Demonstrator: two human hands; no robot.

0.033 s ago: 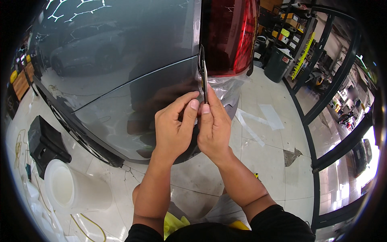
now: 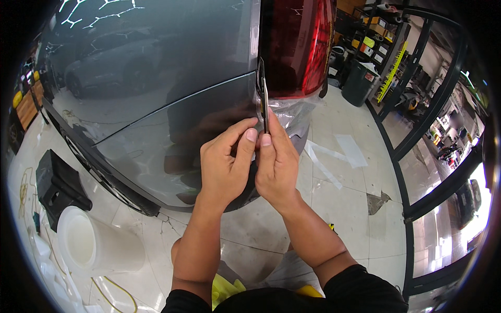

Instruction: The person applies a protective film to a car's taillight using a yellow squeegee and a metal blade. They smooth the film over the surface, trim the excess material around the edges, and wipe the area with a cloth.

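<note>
A thin flat tool (image 2: 266, 101), dark with a pale edge, stands nearly upright at the gap between the grey car body panel (image 2: 172, 68) and the red tail light (image 2: 297, 47). My right hand (image 2: 279, 169) pinches its lower end between thumb and fingers. Close on its left, my left hand (image 2: 225, 169) is at the panel's edge, index finger stretched toward the tool, thumb beside it and the other fingers curled. Whatever those fingers hold is hidden. Crumpled clear film (image 2: 292, 115) hangs below the tail light, behind my right hand.
A white bucket (image 2: 107, 245) and a black plastic step stool (image 2: 62, 185) stand on the tiled floor at left. Pale strips (image 2: 350, 151) lie on the floor at right. Farther back are a dark bin (image 2: 360, 83) and a black-framed glass partition (image 2: 399, 155).
</note>
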